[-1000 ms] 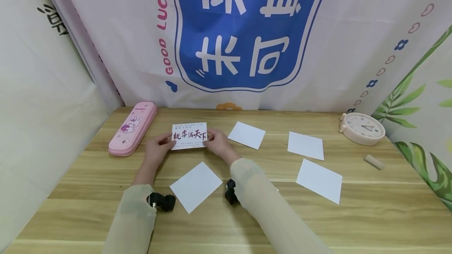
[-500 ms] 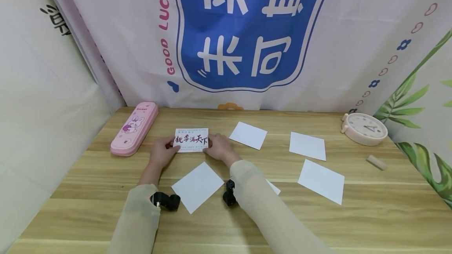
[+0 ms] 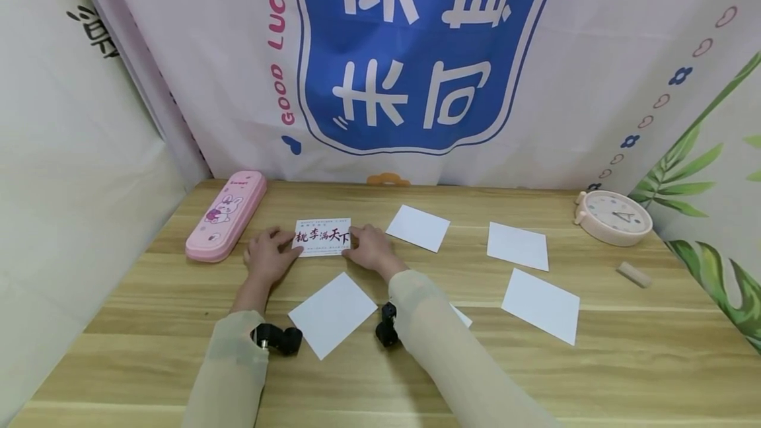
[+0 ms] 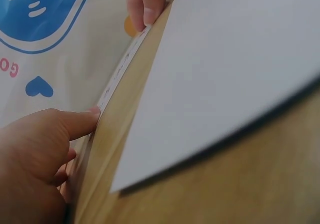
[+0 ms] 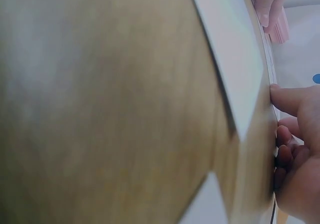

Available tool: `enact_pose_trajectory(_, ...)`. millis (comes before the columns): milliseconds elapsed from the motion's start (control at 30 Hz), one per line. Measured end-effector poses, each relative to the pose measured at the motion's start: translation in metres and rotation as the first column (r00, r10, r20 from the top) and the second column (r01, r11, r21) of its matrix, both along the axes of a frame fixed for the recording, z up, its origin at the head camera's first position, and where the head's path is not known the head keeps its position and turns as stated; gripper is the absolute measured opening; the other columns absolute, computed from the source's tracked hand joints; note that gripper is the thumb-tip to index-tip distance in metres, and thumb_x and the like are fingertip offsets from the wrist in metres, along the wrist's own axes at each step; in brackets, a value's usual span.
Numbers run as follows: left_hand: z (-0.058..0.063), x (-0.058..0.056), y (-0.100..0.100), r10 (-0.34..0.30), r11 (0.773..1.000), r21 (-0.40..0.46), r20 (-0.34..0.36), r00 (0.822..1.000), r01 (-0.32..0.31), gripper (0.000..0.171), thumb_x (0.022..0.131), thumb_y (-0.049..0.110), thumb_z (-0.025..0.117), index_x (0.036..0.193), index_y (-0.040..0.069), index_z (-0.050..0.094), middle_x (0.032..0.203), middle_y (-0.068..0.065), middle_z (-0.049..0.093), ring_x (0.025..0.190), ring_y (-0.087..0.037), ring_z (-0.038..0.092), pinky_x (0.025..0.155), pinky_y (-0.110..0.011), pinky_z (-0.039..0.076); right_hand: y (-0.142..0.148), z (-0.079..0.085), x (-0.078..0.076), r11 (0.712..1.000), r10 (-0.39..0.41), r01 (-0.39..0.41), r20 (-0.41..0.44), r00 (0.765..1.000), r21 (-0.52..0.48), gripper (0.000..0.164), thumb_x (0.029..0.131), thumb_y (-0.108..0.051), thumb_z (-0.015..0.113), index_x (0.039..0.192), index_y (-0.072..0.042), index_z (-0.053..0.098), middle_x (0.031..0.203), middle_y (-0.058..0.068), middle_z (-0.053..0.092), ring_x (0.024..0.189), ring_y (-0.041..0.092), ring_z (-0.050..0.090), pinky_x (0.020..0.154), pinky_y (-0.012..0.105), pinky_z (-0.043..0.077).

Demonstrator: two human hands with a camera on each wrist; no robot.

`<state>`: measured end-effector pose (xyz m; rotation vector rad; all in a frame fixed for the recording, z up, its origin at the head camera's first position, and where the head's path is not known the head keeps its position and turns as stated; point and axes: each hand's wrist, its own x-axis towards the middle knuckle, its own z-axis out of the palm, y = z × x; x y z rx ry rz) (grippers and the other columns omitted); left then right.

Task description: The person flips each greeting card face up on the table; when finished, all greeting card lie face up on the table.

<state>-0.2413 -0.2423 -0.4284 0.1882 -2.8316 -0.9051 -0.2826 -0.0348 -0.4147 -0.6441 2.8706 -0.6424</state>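
Observation:
A white card with dark red Chinese characters (image 3: 323, 237) lies on the wooden table, its print facing up. At its left end my left hand (image 3: 270, 256) holds it, the thumb on the near corner and the other fingers bent beside the edge. My right hand (image 3: 370, 246) grips the opposite end, thumb at the near right corner. Edge-on in the left wrist view, the card (image 4: 120, 72) looks like a thin strip between both hands. Just nearer than the card lies a blank white card (image 3: 333, 316), turned at an angle.
Several more blank cards lie to the right, among them one at the back (image 3: 418, 228) and one nearer (image 3: 541, 306); another is partly under my right sleeve (image 3: 440, 322). A pink pencil case (image 3: 226, 216) stands left; a round clock (image 3: 615, 216) and small wooden block (image 3: 633, 275) sit right.
The printed card has come down and slightly nearer, from tilted in both hands to flat on the table. The left fingers have spread a little in the last half second.

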Motion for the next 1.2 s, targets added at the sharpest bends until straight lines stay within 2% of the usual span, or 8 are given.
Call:
enact_pose_trajectory(233,0.0013,-0.0011,-0.0017,-0.036,0.994,-0.102,0.069,0.997,0.043,0.047,0.085,0.035,0.050,0.125,0.011,0.046,0.136,-0.025,0.014,0.120,-0.044,0.006,0.090,-0.059,-0.002,0.0001,0.0009,0.0010,1.000,0.000,0.000,0.004,1.000,0.003,0.055,0.079,-0.037,0.059,0.127,-0.014,0.045,0.096,0.006,0.049,0.079,0.016,0.043,0.065,0.026,0.036)
enact_pose_trajectory(433,0.0052,-0.0016,0.0001,-0.045,0.991,-0.116,0.129,0.991,0.060,0.049,0.087,0.036,0.045,0.129,0.013,0.040,0.138,-0.025,0.007,0.121,-0.045,0.001,0.088,-0.061,-0.009,0.0002,0.0005,0.0010,1.000,-0.006,0.006,0.002,1.000,-0.005,0.051,0.079,-0.037,0.059,0.124,-0.015,0.047,0.088,0.002,0.045,0.076,0.016,0.041,0.062,0.026,0.034)
enact_pose_trajectory(767,0.0042,-0.0016,0.0006,-0.054,0.989,-0.133,0.126,0.991,0.071,0.049,0.087,0.037,0.044,0.130,0.014,0.039,0.138,-0.024,0.007,0.122,-0.044,0.000,0.088,-0.062,-0.011,0.0016,0.0003,0.0000,1.000,-0.006,0.006,-0.001,1.000,-0.006,0.051,0.080,-0.036,0.059,0.124,-0.013,0.047,0.089,0.003,0.046,0.076,0.016,0.041,0.063,0.026,0.034)
enact_pose_trajectory(1000,0.0059,-0.0015,0.0016,-0.058,0.989,-0.124,0.148,0.987,0.077,0.051,0.088,0.038,0.043,0.132,0.014,0.035,0.139,-0.024,0.005,0.122,-0.044,-0.002,0.087,-0.061,-0.013,0.0017,0.0021,-0.0017,1.000,0.013,-0.013,0.003,1.000,0.002,0.051,0.079,-0.037,0.059,0.122,-0.013,0.048,0.085,0.003,0.047,0.073,0.016,0.042,0.060,0.025,0.034)
enact_pose_trajectory(1100,0.0058,-0.0023,-0.0006,-0.067,0.991,-0.104,0.147,0.987,0.083,0.052,0.088,0.038,0.042,0.134,0.014,0.032,0.139,-0.024,0.005,0.122,-0.044,-0.002,0.087,-0.062,-0.013,0.0019,0.0044,-0.0024,0.999,0.020,-0.019,0.026,0.999,-0.040,0.057,0.079,-0.036,0.060,0.127,-0.012,0.043,0.096,0.006,0.053,0.083,0.017,0.048,0.070,0.027,0.039)
enact_pose_trajectory(1200,0.0055,-0.0026,-0.0051,-0.078,0.994,-0.058,0.150,0.986,0.087,0.052,0.089,0.036,0.041,0.134,0.013,0.031,0.139,-0.024,0.005,0.122,-0.044,-0.002,0.088,-0.061,-0.014,0.0014,0.0090,-0.0008,0.989,0.014,0.000,0.094,0.995,-0.148,0.063,0.080,-0.033,0.060,0.133,-0.011,0.034,0.106,0.007,0.055,0.091,0.018,0.051,0.080,0.030,0.039)
